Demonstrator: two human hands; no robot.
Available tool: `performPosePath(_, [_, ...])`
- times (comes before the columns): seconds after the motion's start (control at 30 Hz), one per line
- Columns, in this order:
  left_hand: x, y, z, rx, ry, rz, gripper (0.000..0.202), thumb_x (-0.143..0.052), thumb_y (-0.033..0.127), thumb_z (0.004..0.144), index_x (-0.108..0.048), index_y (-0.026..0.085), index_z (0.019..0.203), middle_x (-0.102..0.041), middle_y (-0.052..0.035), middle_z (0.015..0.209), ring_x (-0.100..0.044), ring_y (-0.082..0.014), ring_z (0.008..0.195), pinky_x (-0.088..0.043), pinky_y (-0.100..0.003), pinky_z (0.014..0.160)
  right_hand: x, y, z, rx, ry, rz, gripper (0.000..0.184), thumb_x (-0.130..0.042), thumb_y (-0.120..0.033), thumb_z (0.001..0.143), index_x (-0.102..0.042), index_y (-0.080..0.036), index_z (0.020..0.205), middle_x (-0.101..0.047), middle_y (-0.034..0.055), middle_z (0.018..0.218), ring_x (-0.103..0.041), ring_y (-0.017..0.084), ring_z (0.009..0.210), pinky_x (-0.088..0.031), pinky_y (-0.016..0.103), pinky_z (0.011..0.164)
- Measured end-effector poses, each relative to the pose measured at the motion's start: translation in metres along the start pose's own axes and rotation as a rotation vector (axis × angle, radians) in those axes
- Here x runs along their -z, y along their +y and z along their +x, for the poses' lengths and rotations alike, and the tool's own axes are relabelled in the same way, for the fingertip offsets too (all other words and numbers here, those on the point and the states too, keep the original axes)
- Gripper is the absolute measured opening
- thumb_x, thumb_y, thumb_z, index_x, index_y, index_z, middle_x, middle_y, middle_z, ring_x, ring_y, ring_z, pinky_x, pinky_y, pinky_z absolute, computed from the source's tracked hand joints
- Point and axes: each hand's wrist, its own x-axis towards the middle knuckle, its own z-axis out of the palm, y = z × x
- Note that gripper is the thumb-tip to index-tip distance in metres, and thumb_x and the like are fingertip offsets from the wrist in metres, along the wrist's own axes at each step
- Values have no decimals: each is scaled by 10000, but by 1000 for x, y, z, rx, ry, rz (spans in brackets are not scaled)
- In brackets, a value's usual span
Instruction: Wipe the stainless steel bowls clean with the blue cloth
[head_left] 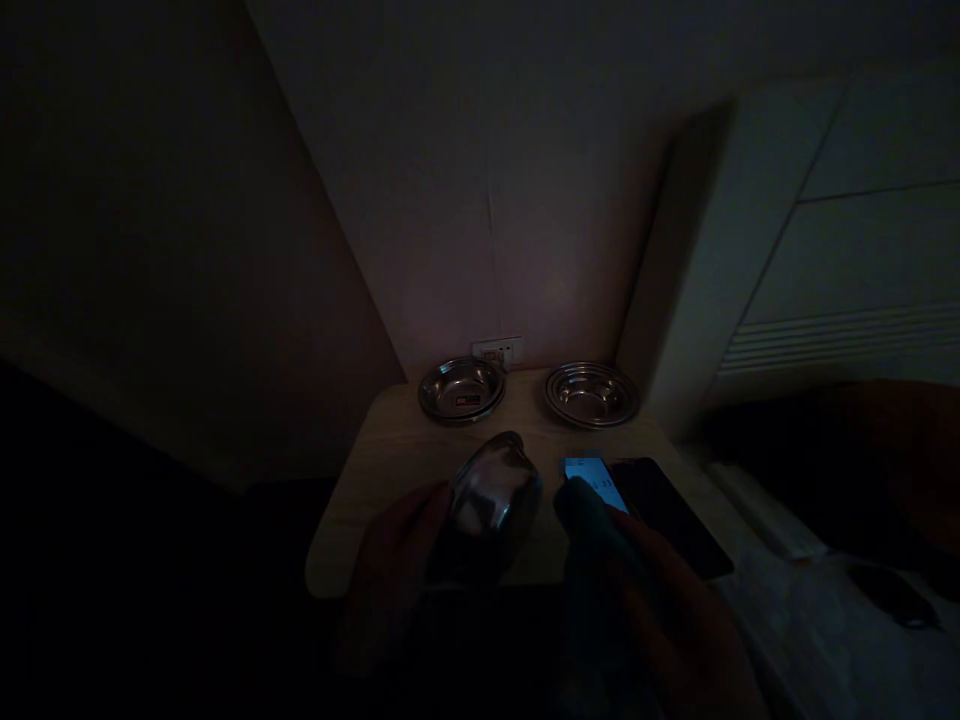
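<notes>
Tilted above the front of a small wooden table (pixel 390 450) is a shiny metal bowl (pixel 495 490), its outer side toward me. My left hand (pixel 397 560) is closed on its left edge, thumb on the metal. A dark teal cloth (pixel 600 550) hangs from my right hand (pixel 675 610), whose fingers are closed around it, apart from the bowl. Behind, on the table, sit a steel bowl with a label inside (pixel 459 390) at the left and a nested stack of steel bowls (pixel 591 395) at the right. Dim light hides much of both hands.
A phone with a lit screen (pixel 596 480) lies beside a dark phone or tablet (pixel 671 515) at the table's right. A wall socket (pixel 499 350) is behind the bowls. To the right are a pale headboard (pixel 825 250) and bedding (pixel 817 610) with a dark object (pixel 892 595) on it.
</notes>
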Motion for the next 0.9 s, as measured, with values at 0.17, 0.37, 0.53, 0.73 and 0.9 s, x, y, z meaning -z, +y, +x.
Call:
performPosePath(0.17, [-9, 0, -15, 43, -77, -53, 391, -566, 494, 729, -705, 169, 895, -722, -47, 912, -647, -212, 859, -491, -286, 772, -11, -21, 9, 450, 120, -301, 375, -452, -224, 849, -556, -235, 1209, -586, 72, 1230, -595, 261, 1029, -530, 421, 818])
performPosePath(0.37, [-23, -5, -22, -11, -25, -64, 361, -568, 490, 721, -708, 173, 823, -722, -58, 890, -649, -218, 824, -502, -295, 759, -35, -43, 6, 732, 43, -490, 322, -428, -151, 848, -631, -178, 1097, -647, 82, 1136, -609, 238, 817, -509, 376, 649])
performPosePath(0.53, [-30, -13, -25, -1, 4, -62, 350, -550, 485, 725, -707, 189, 823, -721, -51, 907, -648, -228, 856, -498, -312, 796, -40, -49, 19, 728, -3, -533, 272, -473, -209, 858, -636, -209, 1075, -649, 61, 1122, -578, 233, 823, -468, 362, 653])
performPosePath(0.73, [-33, -16, -25, 33, 88, -58, 381, -539, 517, 705, -700, 180, 785, -720, -66, 878, -650, -243, 832, -499, -330, 781, -44, -52, 23, 723, -68, -496, 250, -501, -186, 842, -640, -206, 1049, -657, 33, 1104, -542, 221, 808, -441, 363, 662])
performPosePath(0.9, [-33, -17, -28, 7, 71, -38, 399, -498, 528, 740, -693, 191, 828, -710, -57, 932, -632, -234, 890, -471, -322, 832, -40, -54, 35, 679, -98, -488, 275, -494, -186, 836, -629, -186, 1075, -635, 52, 1141, -527, 233, 844, -436, 373, 676])
